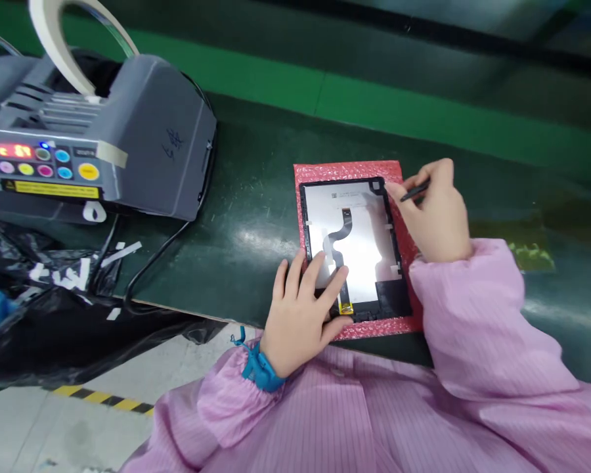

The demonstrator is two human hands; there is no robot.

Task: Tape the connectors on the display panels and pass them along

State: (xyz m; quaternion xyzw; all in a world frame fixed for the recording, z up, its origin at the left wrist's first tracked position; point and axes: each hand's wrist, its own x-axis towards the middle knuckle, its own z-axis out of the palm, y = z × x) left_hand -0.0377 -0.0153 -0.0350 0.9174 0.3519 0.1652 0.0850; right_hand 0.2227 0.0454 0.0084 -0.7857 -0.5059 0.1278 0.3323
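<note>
A tablet screen panel with a silvery back and a black frame lies on a pink bubble-wrap sheet. A dark ribbon cable curves down its middle to a yellow-edged connector. My left hand rests on the panel's lower left with its fingers spread. At the panel's upper right corner, my right hand grips a thin black pen-like tool. The tool's tip is hidden behind my fingers.
A grey tape dispenser with lit buttons stands at the left on the green bench. Its black cable runs to the bench's front edge. Below hangs a black plastic bag with tape scraps. A clear yellowish film lies at the right.
</note>
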